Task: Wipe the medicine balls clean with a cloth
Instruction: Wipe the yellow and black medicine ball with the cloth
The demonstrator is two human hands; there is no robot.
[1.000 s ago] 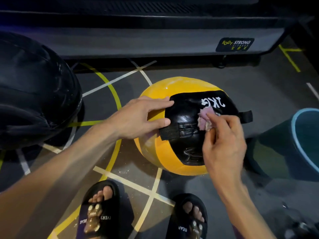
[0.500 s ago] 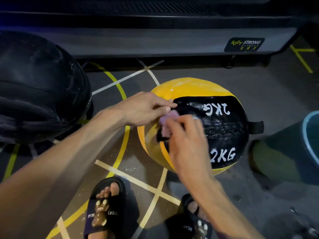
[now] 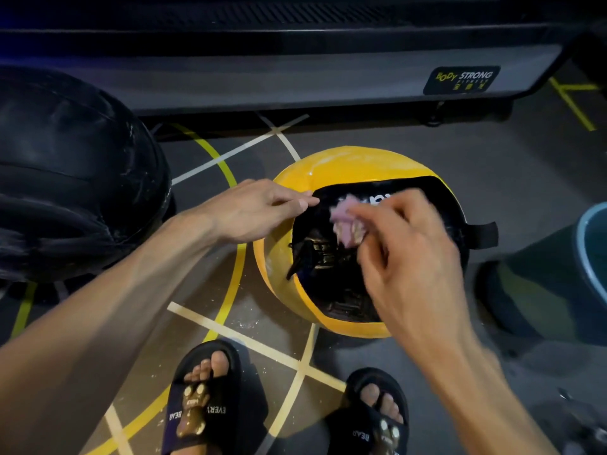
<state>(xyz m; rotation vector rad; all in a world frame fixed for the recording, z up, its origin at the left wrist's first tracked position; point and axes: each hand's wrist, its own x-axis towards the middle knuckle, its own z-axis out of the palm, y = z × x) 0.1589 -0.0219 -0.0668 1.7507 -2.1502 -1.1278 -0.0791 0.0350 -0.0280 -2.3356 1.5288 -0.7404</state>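
A yellow medicine ball (image 3: 341,165) with a black panel sits on the floor in front of my feet. My left hand (image 3: 259,210) rests on its upper left side, fingers stretched out flat against the ball. My right hand (image 3: 407,254) pinches a small crumpled pink cloth (image 3: 346,221) and presses it on the black panel near the white lettering, most of which is hidden by the hand. A short black strap tab (image 3: 483,233) sticks out at the ball's right side.
A large black medicine ball (image 3: 72,178) lies at the left. A blue-rimmed bucket (image 3: 588,254) stands at the right edge. A dark equipment frame (image 3: 295,83) with a "Body Strong" label runs along the back. My sandalled feet stand on the line-marked floor (image 3: 203,323).
The ball has rolled, hiding the lower "2KG" mark. My right hand with the cloth moved from the panel's left edge up and right across it. The left hand stayed on the ball.
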